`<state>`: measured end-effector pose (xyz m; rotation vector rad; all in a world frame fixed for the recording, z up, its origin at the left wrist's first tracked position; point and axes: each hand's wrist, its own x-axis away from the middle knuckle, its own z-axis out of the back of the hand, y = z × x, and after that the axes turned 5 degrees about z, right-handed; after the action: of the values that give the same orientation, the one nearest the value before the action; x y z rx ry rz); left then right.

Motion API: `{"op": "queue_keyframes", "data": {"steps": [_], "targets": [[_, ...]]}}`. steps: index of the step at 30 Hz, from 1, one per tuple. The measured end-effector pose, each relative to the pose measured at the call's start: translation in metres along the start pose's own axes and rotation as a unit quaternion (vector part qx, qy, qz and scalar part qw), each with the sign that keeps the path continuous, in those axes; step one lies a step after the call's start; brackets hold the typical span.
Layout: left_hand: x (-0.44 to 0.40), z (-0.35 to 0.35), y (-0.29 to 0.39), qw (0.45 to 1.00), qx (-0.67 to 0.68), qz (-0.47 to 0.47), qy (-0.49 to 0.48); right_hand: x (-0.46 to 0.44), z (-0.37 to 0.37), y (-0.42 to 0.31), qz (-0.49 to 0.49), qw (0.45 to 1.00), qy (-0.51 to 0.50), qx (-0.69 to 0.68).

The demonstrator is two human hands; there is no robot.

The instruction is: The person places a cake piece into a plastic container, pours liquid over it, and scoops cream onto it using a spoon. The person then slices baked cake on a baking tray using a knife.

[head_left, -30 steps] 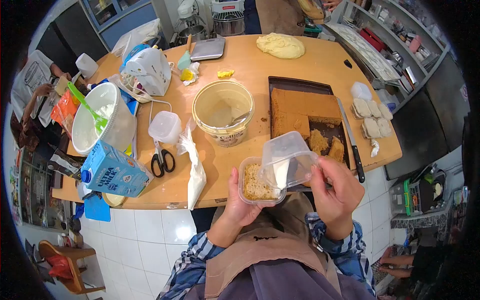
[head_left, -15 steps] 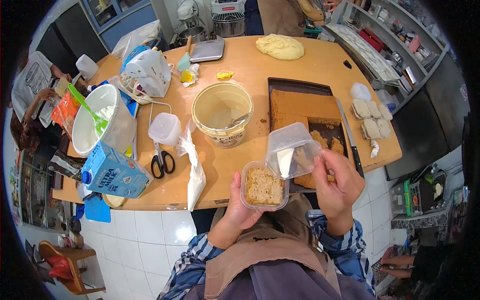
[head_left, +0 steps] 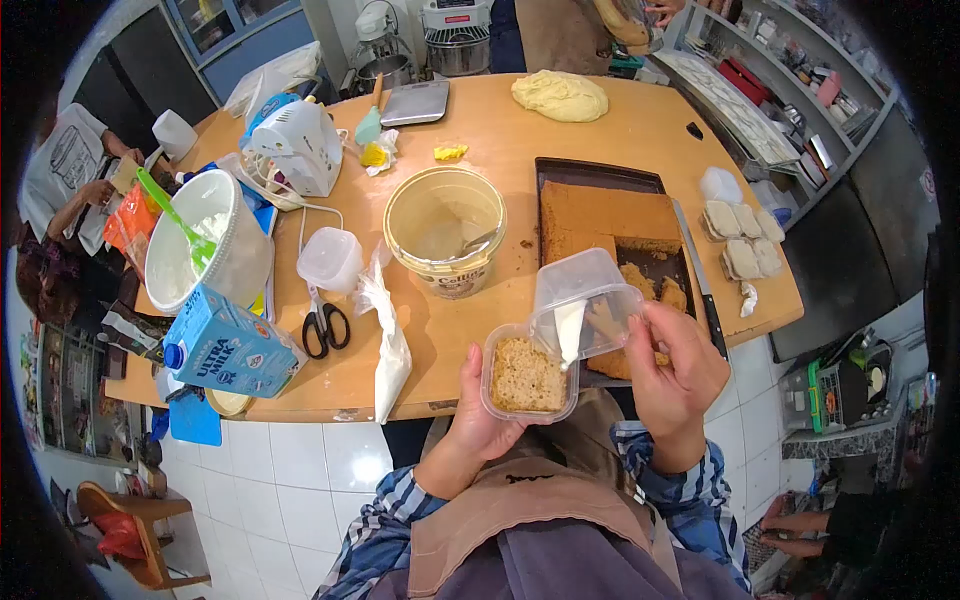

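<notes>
On the left, a milk carton [head_left: 225,345] sits beside a white bowl [head_left: 165,265] with a green spatula [head_left: 165,205] in it; scissors [head_left: 336,325] and a filled piping bag [head_left: 391,350] lie on the counter [head_left: 442,350], clear of the pouring. At the middle front, the left hand [head_left: 480,422] supports a small clear tub [head_left: 570,397], its fingers curled round the near left side, and the cake piece [head_left: 525,378] sits inside. A level, steady hold is best, since a tilted tub would let liquid pool on one side. Just above its right edge is a second tub [head_left: 580,268], tipped, with white liquid [head_left: 571,328] narrowing toward its lower corner. That corner lies near the cake's right edge rather than over its middle, so aiming a little left and pouring slowly across the top should wet it evenly and spare the rim. The right hand [head_left: 677,375] pinches this tub's side between thumb and fingers, a grip that suits small wrist turns. Behind and farther right, a big cake [head_left: 605,208] in a dark tray [head_left: 570,168] and a knife [head_left: 712,312] are best shielded from drips.
</notes>
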<state>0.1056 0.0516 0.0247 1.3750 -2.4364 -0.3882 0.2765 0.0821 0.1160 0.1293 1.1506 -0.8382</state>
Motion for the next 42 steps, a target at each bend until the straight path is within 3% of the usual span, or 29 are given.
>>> {"op": "queue_keyframes", "data": {"steps": [2,8,30,42], "targets": [[0.0,0.008,-0.002,1.0,-0.005,0.006,-0.021,0.0,0.0,0.001,-0.015,1.0,-0.005,0.003],[0.005,-0.01,-0.002,0.996,-0.042,0.019,0.079,0.0,-0.001,0.005,-0.022,1.0,-0.006,0.012],[0.005,-0.01,-0.006,0.997,-0.037,0.014,0.067,-0.003,-0.006,-0.003,-0.054,0.998,-0.021,-0.006],[0.006,-0.011,-0.01,0.996,-0.05,0.014,0.07,-0.013,-0.022,-0.008,0.032,0.999,-0.016,-0.031]]}}
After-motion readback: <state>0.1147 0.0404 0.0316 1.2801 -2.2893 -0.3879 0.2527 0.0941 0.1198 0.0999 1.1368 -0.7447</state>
